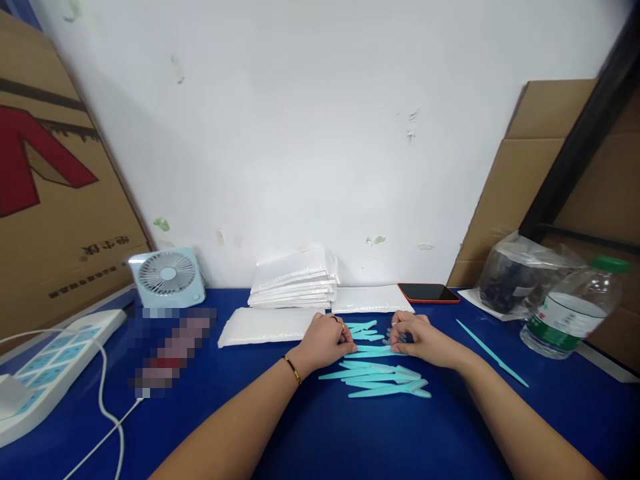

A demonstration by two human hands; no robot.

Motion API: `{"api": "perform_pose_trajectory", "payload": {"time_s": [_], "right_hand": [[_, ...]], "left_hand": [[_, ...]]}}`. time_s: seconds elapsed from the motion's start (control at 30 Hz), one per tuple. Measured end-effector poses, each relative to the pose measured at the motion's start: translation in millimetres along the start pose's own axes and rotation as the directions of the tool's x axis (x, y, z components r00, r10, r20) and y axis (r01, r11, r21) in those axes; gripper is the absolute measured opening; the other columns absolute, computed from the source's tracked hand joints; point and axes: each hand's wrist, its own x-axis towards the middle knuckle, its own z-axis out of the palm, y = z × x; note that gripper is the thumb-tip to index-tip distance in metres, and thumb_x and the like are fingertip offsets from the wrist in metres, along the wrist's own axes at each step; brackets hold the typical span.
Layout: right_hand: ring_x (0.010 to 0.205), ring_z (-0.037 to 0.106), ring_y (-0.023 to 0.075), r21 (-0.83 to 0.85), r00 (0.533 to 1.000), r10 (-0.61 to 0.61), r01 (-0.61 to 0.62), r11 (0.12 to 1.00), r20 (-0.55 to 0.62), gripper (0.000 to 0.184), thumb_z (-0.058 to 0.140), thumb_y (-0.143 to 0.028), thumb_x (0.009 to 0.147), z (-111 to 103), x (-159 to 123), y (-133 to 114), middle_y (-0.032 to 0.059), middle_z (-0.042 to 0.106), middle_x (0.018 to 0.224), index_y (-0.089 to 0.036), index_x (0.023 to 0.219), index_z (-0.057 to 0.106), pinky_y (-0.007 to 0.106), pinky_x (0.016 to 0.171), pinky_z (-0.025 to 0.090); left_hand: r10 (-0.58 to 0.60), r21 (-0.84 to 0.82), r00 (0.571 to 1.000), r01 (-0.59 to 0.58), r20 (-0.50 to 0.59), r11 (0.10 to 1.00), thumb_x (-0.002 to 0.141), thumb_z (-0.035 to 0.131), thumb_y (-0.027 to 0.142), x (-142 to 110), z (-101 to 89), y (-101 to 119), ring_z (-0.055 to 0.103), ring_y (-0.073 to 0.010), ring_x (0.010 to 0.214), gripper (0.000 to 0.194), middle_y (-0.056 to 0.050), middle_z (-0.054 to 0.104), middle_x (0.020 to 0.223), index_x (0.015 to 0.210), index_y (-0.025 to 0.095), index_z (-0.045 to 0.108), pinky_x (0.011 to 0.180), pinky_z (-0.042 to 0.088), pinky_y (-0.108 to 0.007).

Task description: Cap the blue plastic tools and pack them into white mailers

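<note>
Both hands, left (327,343) and right (420,340), curl palm-down, narrow grips pinching teal sticks (375,351) at opposite ends.

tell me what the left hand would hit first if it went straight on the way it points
Likely the turquoise sticks between the hands, right at the fingertips of the left hand, then the right hand; fingertip height is unclear.

This looks like a packing workspace. Cardboard (60,233) flanks a blue table (300,427), with white padded envelopes (295,277) stacked at its far side.
</note>
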Motion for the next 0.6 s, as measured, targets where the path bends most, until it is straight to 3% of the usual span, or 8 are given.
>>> {"api": "perform_pose_trajectory", "payload": {"time_s": [0.17,0.3,0.47,0.6], "right_hand": [[0.086,0.051,0.0203,-0.032,0.986,0.092,-0.098,0.995,-0.142,0.016,0.06,-0.038,0.076,-5,4,10,0.0025,0.053,0.088,-0.023,0.075,0.065,0.041,0.089,0.028],[0.081,0.051,0.0187,-0.028,0.984,0.091,-0.097,0.995,-0.153,0.02,0.059,-0.042,0.077,-12,-3,11,0.0022,0.053,0.087,-0.024,0.075,0.067,0.039,0.086,0.031],[0.084,0.052,0.0193,-0.077,0.999,0.035,-0.037,0.996,-0.031,0.014,0.071,-0.037,0.067,-7,-9,3,0.0003,0.053,0.084,-0.025,0.073,0.067,0.036,0.085,0.029],[0.082,0.052,0.0186,-0.058,0.999,0.05,-0.049,0.997,0.008,0.014,0.07,-0.036,0.069,0,-7,0,-0.0002,0.054,0.084,-0.024,0.074,0.066,0.036,0.083,0.03]], "left_hand": [[-0.139,0.069,0.983,0.148,-0.121,0.987,0.075,0.064,0.038,3,-3.8,-10,0.054,-0.0187,0.087,0.015,0.001,0.064,0.081,0.075,0.023,0.065,0.078,0.032,-0.034],[-0.144,0.056,0.972,0.156,-0.185,0.986,0.075,0.064,0.04,2,-4.8,-6,0.053,-0.0201,0.09,0.018,0.0,0.062,0.086,0.084,0.024,0.064,0.078,0.032,-0.035],[0.01,0.018,0.996,-0.009,-0.084,1.0,0.072,0.066,0.045,-1,3.1,8,0.053,-0.0187,0.09,0.02,0.002,0.063,0.082,0.08,0.026,0.066,0.077,0.032,-0.032],[0.013,0.031,1.0,-0.013,-0.007,0.999,0.073,0.066,0.039,-1,7.7,13,0.054,-0.0191,0.087,0.013,0.003,0.065,0.072,0.073,0.026,0.066,0.074,0.031,-0.031]]}}
